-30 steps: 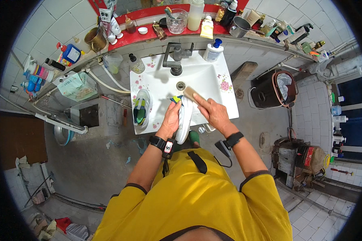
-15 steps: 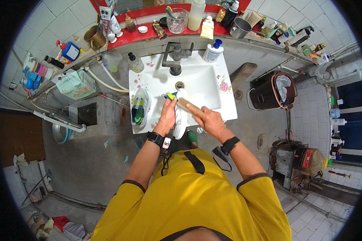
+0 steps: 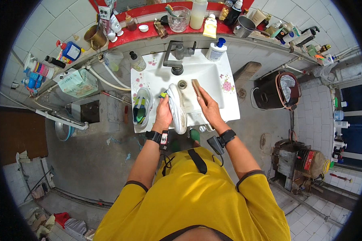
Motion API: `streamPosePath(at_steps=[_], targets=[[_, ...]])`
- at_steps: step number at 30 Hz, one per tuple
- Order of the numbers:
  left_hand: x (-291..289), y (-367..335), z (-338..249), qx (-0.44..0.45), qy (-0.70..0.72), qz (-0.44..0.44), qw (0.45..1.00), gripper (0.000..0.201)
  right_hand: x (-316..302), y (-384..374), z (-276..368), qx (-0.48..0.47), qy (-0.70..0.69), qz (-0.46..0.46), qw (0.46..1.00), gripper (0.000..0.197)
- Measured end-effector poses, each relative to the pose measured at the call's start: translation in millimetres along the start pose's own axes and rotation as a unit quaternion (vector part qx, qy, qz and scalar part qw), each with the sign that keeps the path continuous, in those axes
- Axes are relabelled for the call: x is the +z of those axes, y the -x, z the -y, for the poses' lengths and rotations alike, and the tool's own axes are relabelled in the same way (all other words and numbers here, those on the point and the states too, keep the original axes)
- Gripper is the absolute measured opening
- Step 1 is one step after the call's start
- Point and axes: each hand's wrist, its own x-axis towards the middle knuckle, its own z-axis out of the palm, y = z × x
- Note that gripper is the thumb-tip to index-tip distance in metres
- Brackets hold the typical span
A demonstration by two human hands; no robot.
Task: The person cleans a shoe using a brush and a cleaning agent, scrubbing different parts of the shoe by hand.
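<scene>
Shoe [image 3: 177, 108], white, over the front edge of the sink [image 3: 231, 106], gripped by the left hand [image 3: 163, 115], some fingertips hidden behind it. Brush [image 3: 195, 86], bristles toward the shoe but apart, gripped in the right hand [image 3: 210, 110], whose fingers cover its lower end. Second shoe [image 3: 142, 107] on the sink's left rim; tap [image 3: 180, 52] between clear bottle [image 3: 138, 63] and white bottle [image 3: 216, 52]; green slipper [image 3: 195, 135] below, partly hidden

The scene was viewed downward from the head, the yellow shirt [image 3: 197, 190] caught close at lower centre, the washbasin [image 3: 210, 77] farther at upper centre.
</scene>
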Motion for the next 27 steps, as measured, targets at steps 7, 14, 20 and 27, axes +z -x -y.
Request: streamPosePath(at_steps=[7,14,20,27], targets=[[10.4,-0.8,-12.9,-0.015,0.113,0.016,0.993,0.053,35.7,29.8,-3.0,0.155,-0.296,0.1,0.937,0.13],[5.9,-11.7,2.6,-0.067,-0.058,0.022,0.996,0.055,36.9,16.4,-10.3,0.159,-0.422,0.093,0.888,0.129],[-35.8,-19.6,-0.9,-0.076,-0.309,-0.027,0.948,0.068,49.5,-1.5,-6.4,0.16,-0.431,0.088,0.884,0.128],[24.9,-5.6,-0.5,-0.106,-0.103,0.006,0.989,0.069,57.8,-36.6,-41.4,0.164,-0.359,0.067,0.917,0.129]])
